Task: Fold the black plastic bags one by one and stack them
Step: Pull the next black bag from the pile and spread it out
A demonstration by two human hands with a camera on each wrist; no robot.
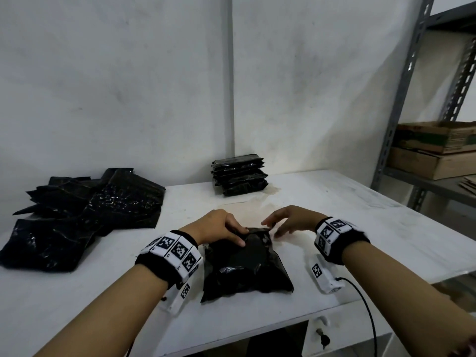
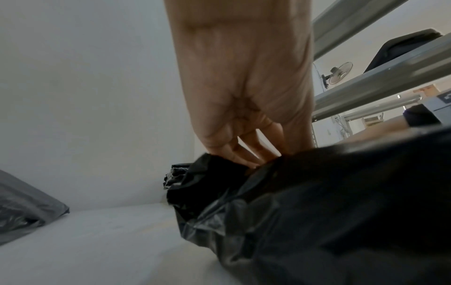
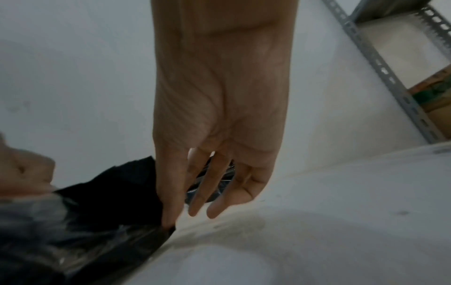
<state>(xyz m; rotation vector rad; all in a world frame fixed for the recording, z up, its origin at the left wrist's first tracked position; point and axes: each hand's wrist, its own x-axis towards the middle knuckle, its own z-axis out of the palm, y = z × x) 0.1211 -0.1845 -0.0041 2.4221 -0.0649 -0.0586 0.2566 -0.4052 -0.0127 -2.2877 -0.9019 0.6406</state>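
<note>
**Both hands at the far edge of a black bag on the white table**

A crumpled black bag lies on the white table at its near edge, between the two forearms. The left hand rests on the bag's far left corner, its fingers laid over the plastic and curling down onto it; in the left wrist view the fingertips sink into a fold of the bag, though a firm grip cannot be told. The right hand hovers just beside the bag's far right corner, fingers long, relaxed and slightly spread. In the right wrist view one finger touches the bag's edge while the others hang apart above the table.

At the far middle of the table, against the wall, stands a neat stack of folded bags. On the far left lies a loose pile of unfolded bags, overlapping one another. To the right stands a metal shelf holding cardboard boxes.
</note>
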